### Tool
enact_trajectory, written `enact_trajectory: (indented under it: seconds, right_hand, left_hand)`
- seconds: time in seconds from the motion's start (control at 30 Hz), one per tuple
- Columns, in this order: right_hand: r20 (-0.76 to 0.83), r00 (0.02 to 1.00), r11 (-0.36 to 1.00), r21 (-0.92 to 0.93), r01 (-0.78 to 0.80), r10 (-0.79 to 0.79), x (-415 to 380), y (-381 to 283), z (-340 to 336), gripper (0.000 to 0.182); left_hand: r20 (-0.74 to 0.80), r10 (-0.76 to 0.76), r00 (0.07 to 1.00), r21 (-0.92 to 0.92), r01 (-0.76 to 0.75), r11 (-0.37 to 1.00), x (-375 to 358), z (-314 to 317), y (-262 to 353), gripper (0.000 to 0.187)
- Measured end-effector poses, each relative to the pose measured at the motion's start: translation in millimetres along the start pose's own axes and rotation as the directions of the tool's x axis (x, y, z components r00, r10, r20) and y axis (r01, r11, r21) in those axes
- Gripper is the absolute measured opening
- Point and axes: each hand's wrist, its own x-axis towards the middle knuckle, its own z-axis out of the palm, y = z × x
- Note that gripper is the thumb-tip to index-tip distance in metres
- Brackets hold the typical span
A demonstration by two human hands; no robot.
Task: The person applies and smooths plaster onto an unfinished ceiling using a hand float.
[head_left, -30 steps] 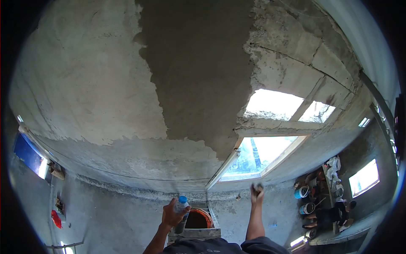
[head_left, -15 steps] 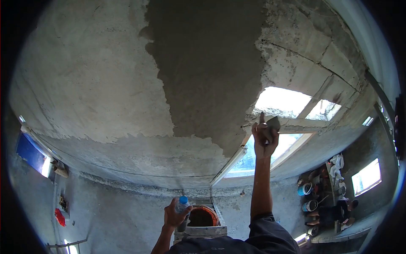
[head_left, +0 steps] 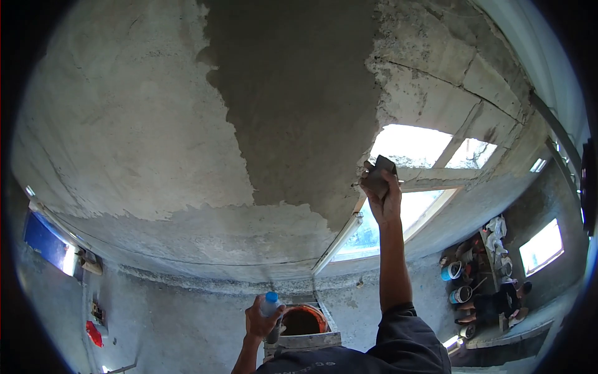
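Note:
My right hand [head_left: 386, 199] is raised at the edge of the wall by the bright opening, its fingers wrapped round a small grey block-like tool [head_left: 379, 176]. A dark, damp-looking plaster patch [head_left: 305, 106] spreads over the wall to its left. Low in the view, my left hand [head_left: 256, 321] is closed round a clear plastic bottle [head_left: 270, 305] with a blue cap. Just right of that bottle sits an orange-rimmed bucket [head_left: 321, 316] with dark contents.
A framed window [head_left: 358, 240] lies below the bright wall opening [head_left: 414, 144]. At the right are buckets [head_left: 453, 270], a plank and a seated person [head_left: 501, 300]. A blue panel [head_left: 47, 235] and a red object [head_left: 94, 333] show at the left.
My right hand has moved slightly left and turned, and the grey tool now lies against the wall's edge. My left hand still holds the bottle. The whole view has shifted a little.

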Motion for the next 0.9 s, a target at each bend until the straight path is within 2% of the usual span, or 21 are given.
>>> enact_trajectory:
  seconds: [0.07,0.1,0.13,0.17,0.2,0.27,0.33,0.37,0.43,0.57,0.63,0.73,0.87,0.9]
  right_hand:
    - [-0.073,0.991,0.981,-0.166,0.097,-0.110,5.8,4.2,-2.3,0.042]
    - [-0.099,0.970,0.933,-0.310,0.184,-0.224,12.0,5.3,-1.4,0.036]
    - [-0.100,0.968,0.932,-0.306,0.192,-0.232,18.7,1.9,7.1,0.036]
    - [-0.036,0.914,0.696,-0.660,0.283,-0.405,26.6,-2.6,14.7,0.027]
    - [0.091,0.845,0.332,-0.893,0.303,-0.526,37.6,-6.4,20.1,0.018]
    - [0.407,0.612,-0.052,-0.857,0.513,-0.678,76.3,-6.5,15.6,0.018]
    - [0.704,0.317,-0.422,-0.661,0.621,-0.635,108.4,-20.2,31.6,0.033]
    - [0.701,0.317,-0.421,-0.664,0.619,-0.639,121.2,-24.8,37.3,0.033]
    - [0.825,0.231,-0.622,-0.545,0.562,-0.515,142.5,-28.8,44.8,0.046]
    - [0.871,0.201,-0.688,-0.479,0.545,-0.448,174.0,-27.5,46.7,0.056]
    - [0.886,0.266,-0.704,-0.463,0.538,-0.380,180.9,-28.7,48.0,0.060]
    - [0.880,0.282,-0.653,-0.474,0.590,-0.383,186.7,-30.4,57.9,0.061]
    - [0.901,0.251,-0.683,-0.433,0.588,-0.354,203.4,-32.0,58.2,0.052]
    - [0.916,0.262,-0.739,-0.399,0.543,-0.303,205.8,-34.1,55.8,0.049]
  left_hand:
    - [0.012,0.006,1.000,-0.031,-0.006,1.000,-1.1,-0.2,-2.8,0.053]
    - [0.018,-0.006,1.000,-0.004,0.006,1.000,-1.3,-1.0,-2.9,0.052]
    - [0.020,0.002,1.000,0.000,-0.002,1.000,-1.1,-2.4,-0.4,0.052]
    - [0.018,-0.008,1.000,0.003,0.008,1.000,-2.2,-4.1,2.4,0.052]
    - [0.015,-0.018,1.000,0.006,0.018,1.000,-2.0,-5.2,3.8,0.052]
    - [-0.004,0.009,1.000,-0.007,-0.009,1.000,-1.9,-4.3,2.5,0.050]
    - [-0.029,0.036,0.999,-0.020,-0.037,0.999,0.4,-4.9,-2.6,0.049]
    - [-0.041,0.028,0.999,0.012,-0.027,1.000,0.8,-4.5,-6.6,0.049]
    - [-0.056,0.017,0.998,0.047,-0.014,0.999,1.0,-5.5,-9.3,0.049]
    - [-0.108,0.046,0.993,0.027,-0.044,0.999,2.3,-6.6,-14.5,0.047]
    - [-0.115,0.043,0.992,0.045,-0.038,0.998,2.4,-8.0,-19.2,0.046]
    - [-0.106,0.009,0.994,0.023,-0.007,1.000,1.1,-11.0,-19.2,0.045]
    - [-0.112,0.021,0.994,0.055,-0.015,0.998,4.0,-11.3,-18.0,0.043]
    - [-0.109,0.026,0.994,0.058,-0.020,0.998,4.0,-11.9,-18.1,0.043]
